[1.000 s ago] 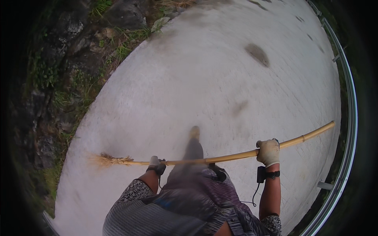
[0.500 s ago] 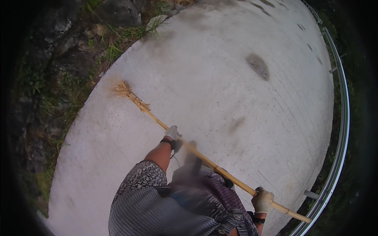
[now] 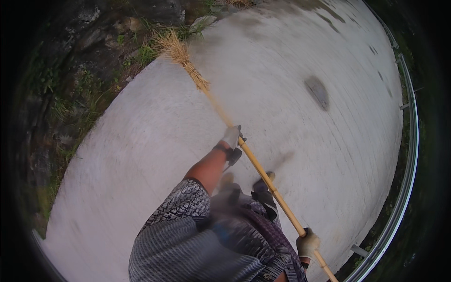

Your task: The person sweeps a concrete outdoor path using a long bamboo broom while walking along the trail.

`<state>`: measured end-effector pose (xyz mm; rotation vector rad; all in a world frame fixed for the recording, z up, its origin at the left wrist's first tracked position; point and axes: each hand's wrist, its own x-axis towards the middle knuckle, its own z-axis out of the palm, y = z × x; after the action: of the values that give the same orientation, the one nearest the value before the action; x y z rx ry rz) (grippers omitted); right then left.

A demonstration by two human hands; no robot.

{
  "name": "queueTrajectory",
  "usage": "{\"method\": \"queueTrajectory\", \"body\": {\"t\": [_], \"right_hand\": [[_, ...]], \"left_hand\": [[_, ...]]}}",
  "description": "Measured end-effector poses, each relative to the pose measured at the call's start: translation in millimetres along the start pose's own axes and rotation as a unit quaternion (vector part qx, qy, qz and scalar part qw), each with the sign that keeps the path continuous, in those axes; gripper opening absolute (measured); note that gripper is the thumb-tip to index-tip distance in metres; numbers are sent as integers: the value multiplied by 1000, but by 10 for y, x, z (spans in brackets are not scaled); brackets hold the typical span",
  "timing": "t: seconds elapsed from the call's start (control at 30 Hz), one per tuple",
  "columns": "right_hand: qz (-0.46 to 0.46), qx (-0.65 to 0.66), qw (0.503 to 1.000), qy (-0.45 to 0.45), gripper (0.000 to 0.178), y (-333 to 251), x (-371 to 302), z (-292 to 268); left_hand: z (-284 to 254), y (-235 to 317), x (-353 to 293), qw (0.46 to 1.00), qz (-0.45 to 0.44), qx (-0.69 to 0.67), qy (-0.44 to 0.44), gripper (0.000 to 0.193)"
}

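Note:
Both my gloved hands grip a long broom (image 3: pixel 268 177) with a yellow bamboo handle and a straw-coloured bristle head. My left hand (image 3: pixel 232 136), in a pale glove with dark fingertips, is closed round the shaft partway up, arm stretched forward. Lower on the handle, near its butt end, my right hand (image 3: pixel 308 243) is wrapped round it at my right side. The bristles (image 3: pixel 176 49) fan out at the left edge of the concrete road, against the grass. A dark device is strapped at my left wrist.
A pale concrete road (image 3: pixel 141 164) curves ahead, with a dark patch (image 3: pixel 317 91) on it. Rock and grass (image 3: pixel 70 98) border it on the left. Along the right edge runs a metal guardrail (image 3: pixel 412 155). My shoes (image 3: pixel 264 181) show below my hands.
The broom head has swept forward and slightly right, up to the grassy edge. My left hand has moved forward and right with the shaft; the handle now stands steeper.

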<state>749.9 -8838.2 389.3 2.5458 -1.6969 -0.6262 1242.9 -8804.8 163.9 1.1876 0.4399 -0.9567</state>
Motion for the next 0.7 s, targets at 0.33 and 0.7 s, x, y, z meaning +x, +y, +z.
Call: {"method": "queueTrajectory", "body": {"t": [0.33,0.7], "right_hand": [[-221,-14,975,-1,8,-408,1040,-92],[-479,-55,874,64,11,-2089,1749,-1021]], "left_hand": [[-2049,-471,-365,956,-46,-83,279,25],[-3145,-657,-1612,867,-60,-258,421,28]]}}
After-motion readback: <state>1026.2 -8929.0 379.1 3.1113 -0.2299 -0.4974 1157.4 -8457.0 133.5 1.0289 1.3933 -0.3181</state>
